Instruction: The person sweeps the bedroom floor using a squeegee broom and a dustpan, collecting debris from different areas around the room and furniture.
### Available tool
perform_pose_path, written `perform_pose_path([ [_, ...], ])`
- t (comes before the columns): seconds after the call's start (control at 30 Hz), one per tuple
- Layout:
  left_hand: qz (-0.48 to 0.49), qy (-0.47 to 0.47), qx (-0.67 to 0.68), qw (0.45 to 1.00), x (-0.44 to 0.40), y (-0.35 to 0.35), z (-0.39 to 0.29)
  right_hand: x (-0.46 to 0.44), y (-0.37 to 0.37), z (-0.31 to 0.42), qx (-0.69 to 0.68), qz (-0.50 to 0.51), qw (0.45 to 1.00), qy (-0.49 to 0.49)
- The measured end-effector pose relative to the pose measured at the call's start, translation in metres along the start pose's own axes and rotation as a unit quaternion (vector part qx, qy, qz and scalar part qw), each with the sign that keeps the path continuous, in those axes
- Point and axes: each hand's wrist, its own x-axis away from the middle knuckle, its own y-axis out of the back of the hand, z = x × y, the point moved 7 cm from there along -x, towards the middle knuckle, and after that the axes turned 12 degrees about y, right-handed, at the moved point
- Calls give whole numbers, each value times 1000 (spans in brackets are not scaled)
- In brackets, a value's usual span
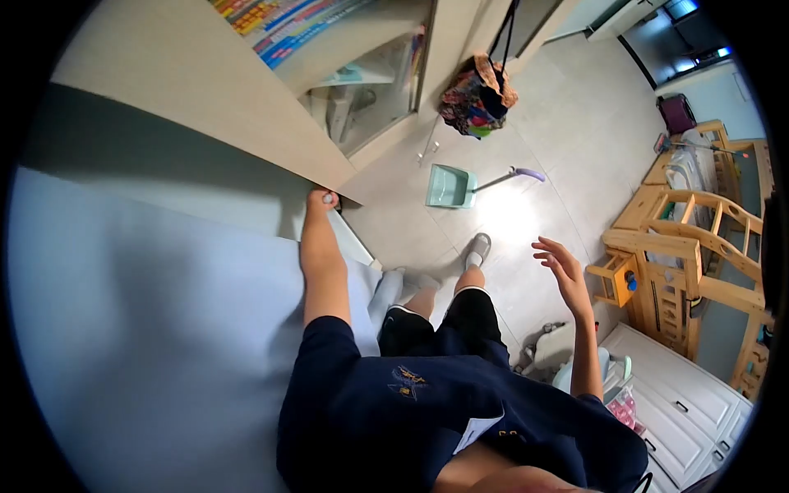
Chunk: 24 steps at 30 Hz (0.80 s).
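My left hand (323, 200) is closed at the lower corner of a cream cabinet (246, 123), beside the pale wall. A small whitish bit shows between its fingers; I cannot make out what it is. Held out over the floor, my right hand (560, 261) has its fingers apart and nothing in it. On the floor ahead of my feet lies a mint-green dustpan (450, 187) with a grey stick and a purple grip (528, 173). Small white bits (435, 149) lie on the tiles beyond it.
A patterned bag (478, 97) hangs by the glass-fronted cabinet, which holds books (288, 29). At right stand a wooden bunk bed (657, 238) and white drawers (674, 403). A dark purple suitcase (676, 113) stands farther back. A grey chair (552, 349) is near my right arm.
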Motion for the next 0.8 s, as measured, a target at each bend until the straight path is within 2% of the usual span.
perform_pose_path([
  [0.07,-52,99,-117,987,6,3,7,6,6,-25,-5,-5,1000,-24],
  [0.1,-58,103,-113,987,0,10,6,7,8,-37,-8,-8,999,-33],
  [0.17,-118,138,-302,936,-13,36,14,2,9,-67,-20,-15,999,-43],
  [0.2,-91,18,-662,744,-11,24,11,-7,12,-85,-23,-6,999,-46],
  [0.27,-155,-13,-577,801,-73,80,1,-25,14,-117,-3,18,999,-33],
  [0.3,-137,-8,-606,783,-55,69,18,-37,14,-126,7,21,1000,-21],
  [0.37,-140,-80,-532,831,-10,44,51,-69,17,-143,41,45,998,25],
  [0.43,-131,-80,-561,814,-6,42,68,-100,22,-150,54,28,996,69],
  [0.5,-120,-62,-585,800,-15,45,76,-131,36,-170,155,22,984,81],
  [0.53,-82,143,-413,896,-26,59,101,-149,45,-186,211,4,964,160],
  [0.57,-35,331,-207,920,-28,60,132,-164,56,-199,266,-1,950,162],
  [0.6,-37,330,-201,922,-32,61,146,-181,69,-228,385,-27,904,182],
  [0.63,-57,188,-339,920,-41,62,146,-193,76,-237,458,-30,876,146],
  [0.67,-76,44,-465,881,-45,59,154,-198,83,-246,528,-31,842,107],
  [0.7,-113,-16,-446,888,-5,32,177,-204,87,-266,526,-24,844,106],
  [0.73,-115,-11,-442,889,-11,28,197,-211,92,-294,540,13,838,81],
  [0.8,-190,-42,-436,879,-13,12,227,-219,99,-335,554,55,829,55],
])
